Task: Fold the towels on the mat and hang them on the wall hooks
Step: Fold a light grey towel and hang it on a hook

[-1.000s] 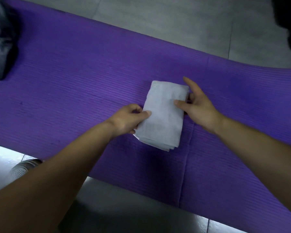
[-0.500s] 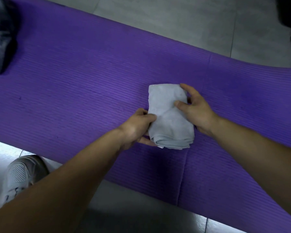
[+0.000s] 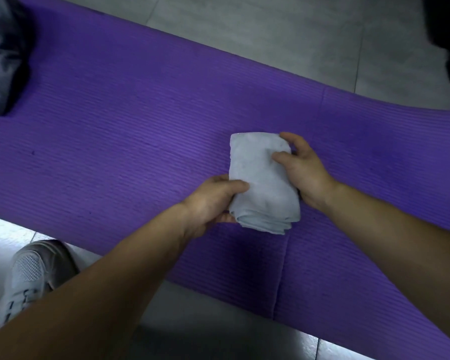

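Note:
A folded pale grey towel [image 3: 261, 183] sits in the middle of the purple mat [image 3: 120, 141], its layered edges facing me. My left hand [image 3: 213, 203] grips its near left side, thumb on top and fingers underneath. My right hand [image 3: 303, 170] holds its right side, thumb pressed on the top face and fingers curled round the far right edge. A dark grey towel [image 3: 3, 53] lies bunched at the mat's far left end. No wall hooks are in view.
Grey floor tiles [image 3: 270, 32] lie beyond the mat. My white shoe [image 3: 29, 279] stands on the floor at the lower left, just off the mat's near edge. A dark shape [image 3: 447, 35] fills the top right corner.
Both hands have closed round the folded towel, which was lying flat a second ago and is now bunched and gripped from both sides. My shoe has come into view.

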